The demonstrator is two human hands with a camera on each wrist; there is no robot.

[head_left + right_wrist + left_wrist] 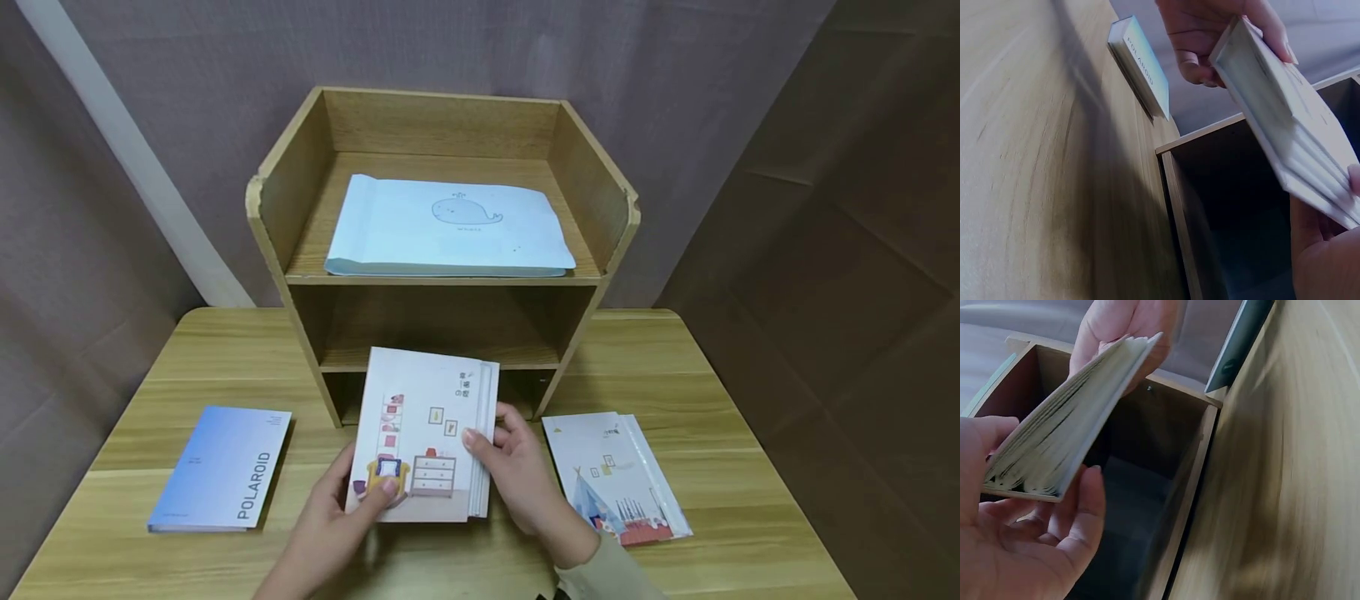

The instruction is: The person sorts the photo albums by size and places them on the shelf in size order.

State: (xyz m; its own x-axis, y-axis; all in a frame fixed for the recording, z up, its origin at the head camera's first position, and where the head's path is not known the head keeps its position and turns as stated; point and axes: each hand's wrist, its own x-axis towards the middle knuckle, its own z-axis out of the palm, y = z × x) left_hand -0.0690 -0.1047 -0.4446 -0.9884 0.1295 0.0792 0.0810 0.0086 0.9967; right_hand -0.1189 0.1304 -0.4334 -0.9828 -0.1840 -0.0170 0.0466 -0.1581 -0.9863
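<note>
White and squarish, the album (420, 425) has a ridged band at 3 o'clock and layered page edges. It is held above the wood-grain table (735, 508), the chipped wooden shelf (442, 125) at 12 o'clock. Its long axis runs from just past 12 to just past 6, printed furniture upright. The left hand (333, 504) grips near 7 o'clock, thumb on the cover; the right hand (521, 475) pinches the band at 3 o'clock, thumb atop, fingers behind.
</note>
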